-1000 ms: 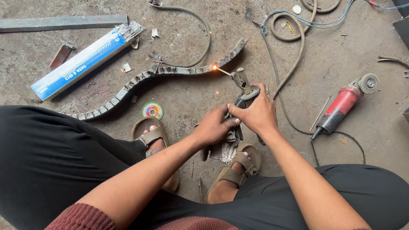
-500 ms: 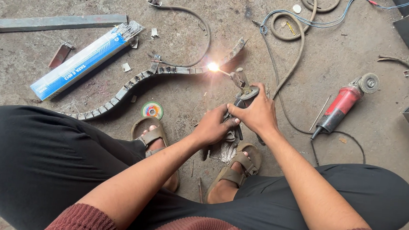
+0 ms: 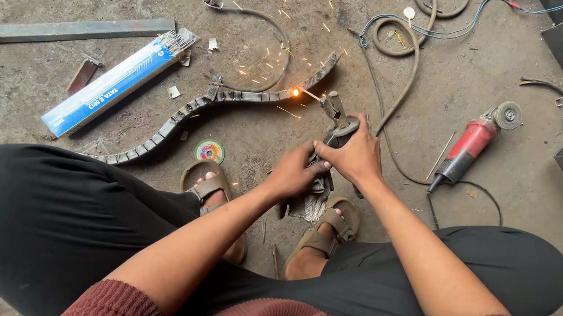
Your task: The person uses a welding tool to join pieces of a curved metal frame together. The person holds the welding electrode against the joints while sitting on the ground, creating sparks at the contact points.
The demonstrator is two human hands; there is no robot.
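Note:
I squat over a concrete floor. My right hand (image 3: 356, 154) grips the handle of a welding electrode holder (image 3: 334, 117), and my left hand (image 3: 293, 173) clasps the same handle from the left, just below it. The rod's tip touches a curved, segmented metal strip (image 3: 199, 106) lying on the floor, where an orange glow (image 3: 294, 92) burns and sparks fly up and to the left. A rag (image 3: 311, 203) hangs under my hands.
A blue box of welding rods (image 3: 108, 83) lies at the left beside a long steel bar (image 3: 72, 29). A red angle grinder (image 3: 471, 143) rests at the right. Cables (image 3: 395, 47) loop across the floor at the top. A small grinding disc (image 3: 209, 151) lies near my sandalled feet.
The bright arc flash of half a second ago has shrunk to a small orange glow, and sparks now scatter over the floor. Both hands have stayed on the holder.

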